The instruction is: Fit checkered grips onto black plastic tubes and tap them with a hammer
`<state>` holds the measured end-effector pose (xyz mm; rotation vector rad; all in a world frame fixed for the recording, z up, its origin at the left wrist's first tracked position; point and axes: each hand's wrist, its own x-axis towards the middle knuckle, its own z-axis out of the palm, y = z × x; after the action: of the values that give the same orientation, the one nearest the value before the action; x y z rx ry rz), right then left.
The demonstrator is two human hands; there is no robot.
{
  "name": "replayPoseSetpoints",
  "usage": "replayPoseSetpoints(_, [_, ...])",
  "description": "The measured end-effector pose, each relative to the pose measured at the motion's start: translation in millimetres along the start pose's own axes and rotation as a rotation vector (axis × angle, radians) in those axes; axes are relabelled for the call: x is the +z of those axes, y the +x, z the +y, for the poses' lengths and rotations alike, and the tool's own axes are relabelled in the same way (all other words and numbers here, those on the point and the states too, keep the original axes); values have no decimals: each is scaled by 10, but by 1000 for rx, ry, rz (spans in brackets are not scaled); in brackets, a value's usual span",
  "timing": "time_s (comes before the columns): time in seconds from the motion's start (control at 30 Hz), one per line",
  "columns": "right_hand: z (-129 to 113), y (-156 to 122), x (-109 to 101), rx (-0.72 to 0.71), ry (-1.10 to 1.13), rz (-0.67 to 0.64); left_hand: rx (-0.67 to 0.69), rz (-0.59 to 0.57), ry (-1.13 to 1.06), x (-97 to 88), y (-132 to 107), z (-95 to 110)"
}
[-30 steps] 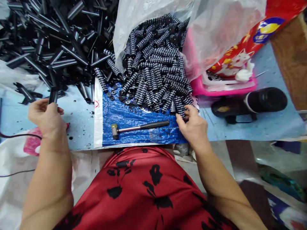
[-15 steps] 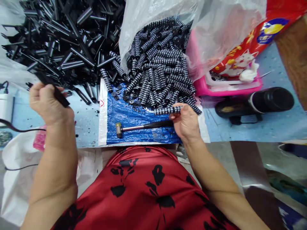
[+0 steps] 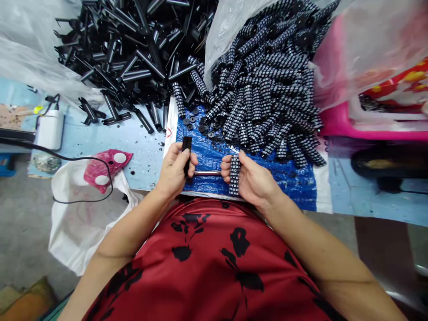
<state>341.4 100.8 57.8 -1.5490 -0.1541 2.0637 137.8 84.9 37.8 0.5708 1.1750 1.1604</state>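
Observation:
Upright between the thumb and fingers of my left hand (image 3: 176,169) is a black plastic handle piece (image 3: 187,154). My right hand (image 3: 252,176) is closed round a black-and-white ribbed roller (image 3: 234,174), also held upright. The two hands face each other over the blue sheet (image 3: 207,185), with a gap between them. Behind and below them lies the hammer (image 3: 207,173), only its metal shaft showing; its head and grip are hidden. A heap of similar rollers (image 3: 267,89) rises just beyond my right hand. Small black discs (image 3: 191,119) lie at the heap's near left edge.
Loose black plastic pieces (image 3: 133,58) are piled at the back left. A pink basket (image 3: 368,133) stands on the right beside a dark bottle (image 3: 374,162). At the left are a white box with a cable (image 3: 50,129) and a white bag (image 3: 78,223) hanging at the table edge.
My left hand has come in from the far left with the black piece, now upright. My right hand has turned the roller from lying flat to upright. The view has shifted left.

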Motion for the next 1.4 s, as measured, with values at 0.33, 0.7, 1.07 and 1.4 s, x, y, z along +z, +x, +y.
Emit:
replayPoseSetpoints(0.33, [47, -18, 88, -435, -77, -123, 61, -128, 255, 334, -144, -147])
replayPoseSetpoints(0.7, [89, 178, -163, -1217, -890, -129, 167, -135, 393, 341, -161, -144])
replayPoseSetpoints(1.07, [106, 71, -260, -1817, -1308, -83, 134, -72, 325, 356, -194, -86])
replayPoseSetpoints(1.4, [180, 134, -215, -1897, -1463, -5, -139, -80, -40, 259, -152, -152])
